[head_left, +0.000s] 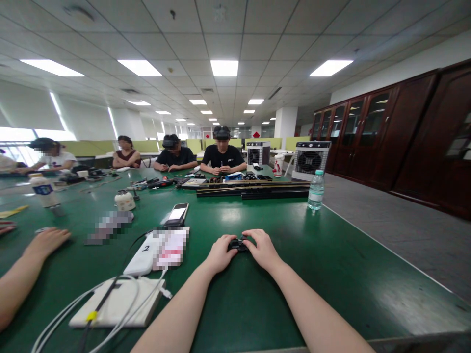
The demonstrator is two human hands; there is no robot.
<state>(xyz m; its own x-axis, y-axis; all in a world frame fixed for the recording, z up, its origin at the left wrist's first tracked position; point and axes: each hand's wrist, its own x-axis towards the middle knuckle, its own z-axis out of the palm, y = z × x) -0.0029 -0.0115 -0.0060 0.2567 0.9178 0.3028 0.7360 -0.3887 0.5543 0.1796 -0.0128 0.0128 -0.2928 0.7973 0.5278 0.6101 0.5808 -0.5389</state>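
Note:
Both my hands rest on the green table [331, 264] in front of me, fingers curled around a small black object [237, 244]. My left hand [220, 252] grips its left side and my right hand [262, 247] grips its right side. The object is mostly hidden by my fingers, so I cannot make out what it is. A black phone [177, 214] lies just beyond my left hand, and a white power bank marked "2" [143, 258] with cables lies to the left.
A clear water bottle [316, 190] stands at the right edge. Long black rails [253, 190] lie across the table's middle. A white device [119, 304] with white cables sits near left. Another person's arm [25, 269] rests at left. Several people sit at the far end. Two fans [311, 159] stand behind.

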